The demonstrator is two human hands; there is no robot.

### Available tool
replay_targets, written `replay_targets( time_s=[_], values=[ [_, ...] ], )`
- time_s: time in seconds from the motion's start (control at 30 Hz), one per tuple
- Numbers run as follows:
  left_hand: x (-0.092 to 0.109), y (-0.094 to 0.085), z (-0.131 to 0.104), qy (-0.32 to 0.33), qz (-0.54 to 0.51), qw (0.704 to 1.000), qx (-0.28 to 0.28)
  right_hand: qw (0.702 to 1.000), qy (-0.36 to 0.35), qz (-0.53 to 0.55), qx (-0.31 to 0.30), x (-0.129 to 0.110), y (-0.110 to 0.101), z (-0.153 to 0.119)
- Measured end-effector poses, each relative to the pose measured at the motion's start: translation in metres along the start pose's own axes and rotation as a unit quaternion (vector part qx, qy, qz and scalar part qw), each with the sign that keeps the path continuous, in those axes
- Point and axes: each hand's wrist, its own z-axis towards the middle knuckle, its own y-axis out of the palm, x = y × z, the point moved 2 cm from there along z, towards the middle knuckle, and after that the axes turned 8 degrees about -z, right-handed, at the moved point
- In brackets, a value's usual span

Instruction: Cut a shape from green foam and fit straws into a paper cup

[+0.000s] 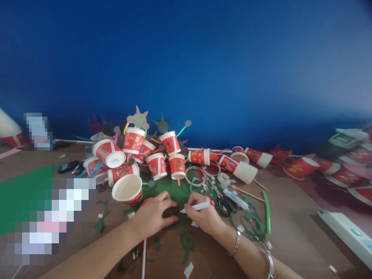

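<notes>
My right hand (205, 217) grips a white marker (202, 205) with a red end, its tip pointing down and left toward dark green paper (174, 190). My left hand (155, 215) rests on that paper, thumb and fingers spread apart around a small dark patch I cannot make out clearly. Just behind my left hand a red and white paper cup (127, 189) lies tilted with its mouth toward me. Black-handled scissors (225, 205) lie right of the marker, beside a glue pen (236, 198) with a blue and white body.
Behind my hands piles a row of red paper cups (177, 166) with straws and paper animal heads (138, 119). Rolls of tape (195, 176), green scraps (255, 224) and a green straw (266, 213) lie right. A white power strip (345, 232) sits far right; a blue wall (186, 69) stands behind.
</notes>
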Motion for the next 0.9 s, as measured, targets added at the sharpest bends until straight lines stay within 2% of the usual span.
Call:
replay_targets(
  time_s=[0.13, 0.3, 0.63, 0.9],
  values=[
    [-0.0006, 0.0, 0.0009, -0.003, 0.003, 1.0, -0.002, 1.0, 0.014, 0.026, 0.005, 0.0024, 0.0004, 0.0012],
    [-0.0003, 0.0001, 0.0005, -0.002, 0.0, 1.0, -0.003, 1.0, 0.017, 0.003, 0.024, 0.0023, 0.0, 0.0015],
    [-0.0001, -0.0001, -0.001, -0.003, -0.009, 1.0, -0.004, 1.0, -0.004, -0.008, 0.003, -0.0011, 0.0, 0.0],
    [-0.0003, 0.0005, -0.0004, 0.003, -0.002, 1.0, 0.002, 1.0, 0.016, 0.016, 0.011, 0.0008, -0.0003, 0.001]
  ],
)
